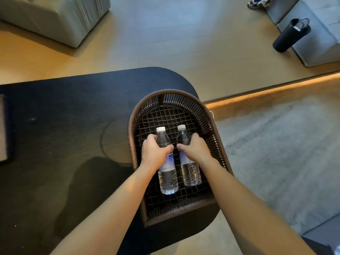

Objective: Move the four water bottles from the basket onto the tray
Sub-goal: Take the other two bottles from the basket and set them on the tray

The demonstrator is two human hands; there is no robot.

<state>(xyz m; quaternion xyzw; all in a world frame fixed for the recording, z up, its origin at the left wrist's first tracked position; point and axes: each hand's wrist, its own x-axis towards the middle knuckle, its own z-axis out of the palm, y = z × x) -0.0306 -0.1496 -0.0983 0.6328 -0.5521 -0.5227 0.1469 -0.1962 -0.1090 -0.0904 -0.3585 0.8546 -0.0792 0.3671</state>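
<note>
A brown wicker basket (207, 116) stands on the right end of the black table. Inside it are two clear water bottles with white caps and blue labels, side by side. My left hand (153, 153) is wrapped around the upper body of the left bottle (167, 178). Around the upper part of the right bottle (191, 173) my right hand (196, 149) is closed. Both bottles are within the basket; whether they rest on its mesh floor or are slightly raised I cannot tell. A flat edge at the far left of the table (2, 129) may be the tray, mostly cut off.
The black table (64, 126) has a rounded right end and bare surface left of the basket. Beyond it lie a wooden floor, a grey sofa (55, 15), a dark cylindrical bin (290, 35) and a grey rug (285, 153) at right.
</note>
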